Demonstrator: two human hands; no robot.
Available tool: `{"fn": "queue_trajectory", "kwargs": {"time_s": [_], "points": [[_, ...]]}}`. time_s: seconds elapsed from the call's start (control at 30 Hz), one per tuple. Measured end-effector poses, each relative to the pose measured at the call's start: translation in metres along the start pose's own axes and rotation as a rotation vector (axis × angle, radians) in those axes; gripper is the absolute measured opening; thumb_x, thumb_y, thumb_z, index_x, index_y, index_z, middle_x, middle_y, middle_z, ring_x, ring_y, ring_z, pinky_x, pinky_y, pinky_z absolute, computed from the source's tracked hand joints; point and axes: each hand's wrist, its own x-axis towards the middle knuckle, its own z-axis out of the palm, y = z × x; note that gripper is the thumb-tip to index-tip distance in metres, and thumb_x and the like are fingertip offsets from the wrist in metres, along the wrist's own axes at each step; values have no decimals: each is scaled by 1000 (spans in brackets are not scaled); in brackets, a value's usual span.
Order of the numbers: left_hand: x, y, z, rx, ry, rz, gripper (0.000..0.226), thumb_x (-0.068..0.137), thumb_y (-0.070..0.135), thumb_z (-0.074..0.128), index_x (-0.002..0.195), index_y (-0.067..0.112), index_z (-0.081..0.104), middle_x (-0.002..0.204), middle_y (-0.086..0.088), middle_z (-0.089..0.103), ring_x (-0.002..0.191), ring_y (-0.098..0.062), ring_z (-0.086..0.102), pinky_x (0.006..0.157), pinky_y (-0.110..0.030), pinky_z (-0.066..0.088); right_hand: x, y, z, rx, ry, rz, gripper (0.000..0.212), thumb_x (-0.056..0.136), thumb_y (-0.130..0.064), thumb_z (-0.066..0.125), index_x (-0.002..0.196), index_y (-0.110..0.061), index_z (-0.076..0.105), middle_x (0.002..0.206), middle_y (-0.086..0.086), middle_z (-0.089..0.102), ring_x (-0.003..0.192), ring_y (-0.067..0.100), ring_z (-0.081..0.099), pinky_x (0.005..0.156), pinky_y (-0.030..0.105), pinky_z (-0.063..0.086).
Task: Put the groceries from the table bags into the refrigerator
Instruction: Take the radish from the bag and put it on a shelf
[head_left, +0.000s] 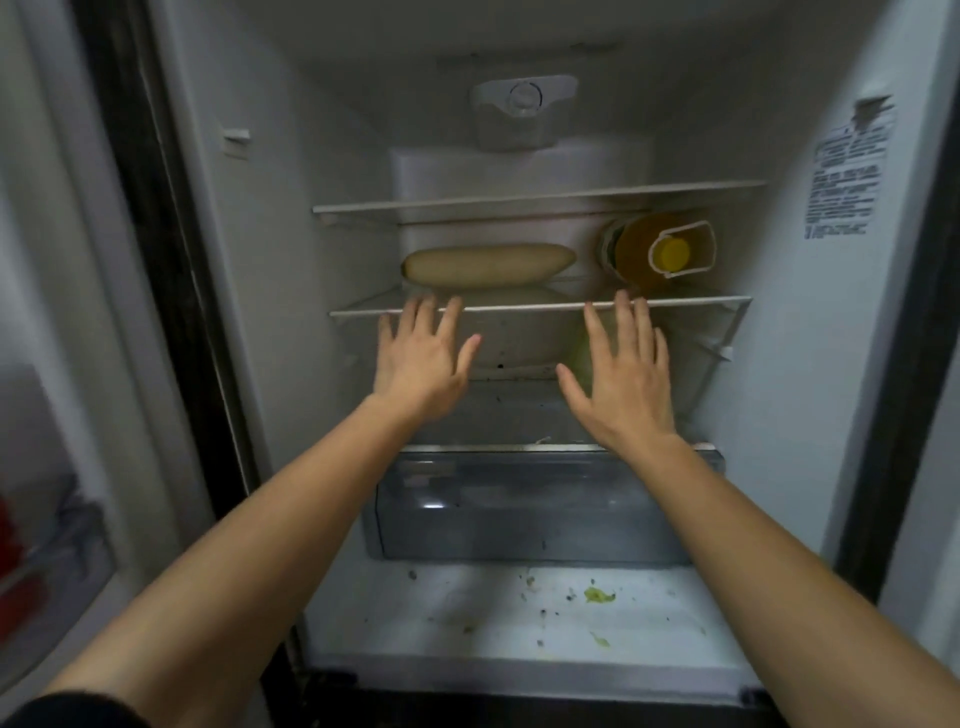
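**Head view.** Open refrigerator (322, 156) seen from the front. Both forearms reach in. The left hand (423, 358) and the right hand (623, 374) are well apart, palms down, fingers straight and spread, and neither holds anything. Their fingertips lie at the front edge of the middle shelf (519, 307); whether they touch it cannot be told.

Two groceries lie on that shelf. On the left is a pale, elongated item (488, 265), possibly a white radish. It lies flat with its long axis left to right, parallel to the shelf's front edge. On the right is a bottle of yellow oil (657, 249). It lies on its side with its long axis front to back and its yellow cap and white carry-handle toward the opening. The two items are apart, with free shelf between them.

The upper shelf (540, 200) is above and the clear crisper drawer (540, 509) is below. Green scraps (600, 595) lie on the refrigerator floor. The table bags are not in view.

**Step in hand (judged).** Both hands are empty, so placement on this shelf appears complete. The hands should be drawn straight back without dragging the shelf forward. The bottle lies on its round side and may roll, so it should be settled before the next item is fetched.
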Motion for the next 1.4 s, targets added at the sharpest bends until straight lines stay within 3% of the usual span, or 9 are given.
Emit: {"fn": "queue_trajectory", "kwargs": {"time_s": [0.07,0.37,0.7,0.97,1.1,1.17,1.4], "points": [[-21,-1,4,-9,-4,-26,63,103,55,20,158,25,17,166,-8,9,153,-26,3,121,-55,11,-16,-4,0,54,-9,8,77,96,-56,44,159,-18,20,166,18,6,154,34,5,122,53,16],[-118,7,-7,105,-42,-83,67,101,55,19,158,22,10,166,-11,-2,153,-28,-6,122,-55,6,-81,-13,-8,154,-204,32,78,97,-53,48,159,-17,18,166,19,7,153,35,9,122,52,17],[-242,-5,-81,-4,141,-51,66,100,54,25,154,17,29,163,-15,19,151,-31,14,118,-59,22,-145,-60,-111,239,-126,92,76,96,-44,56,157,-16,21,164,18,11,150,38,16,119,54,24],[-433,-99,-171,91,199,-76,62,100,52,34,151,17,35,162,-15,22,151,-32,18,118,-59,21,-255,-217,-192,365,-195,-68,81,95,-43,56,158,-16,12,165,19,4,151,35,11,121,50,16],[-527,-172,-231,164,112,-257,65,101,55,20,150,16,37,160,-16,28,148,-36,26,112,-63,29,-290,-323,-227,501,-248,-186,83,93,-45,58,158,-20,12,165,17,6,151,35,12,121,52,17],[-559,-198,-248,212,87,-308,63,101,52,24,150,15,36,161,-17,26,148,-36,25,112,-63,29,-299,-357,-233,534,-240,-182,84,92,-44,59,157,-21,12,165,16,6,151,35,12,121,53,18],[-741,-334,-359,475,101,-678,65,100,49,30,153,13,32,163,-18,18,150,-35,17,116,-60,19,-388,-599,-277,802,-283,-486,84,86,-36,65,155,-12,23,161,24,16,147,42,21,117,56,25]]}}
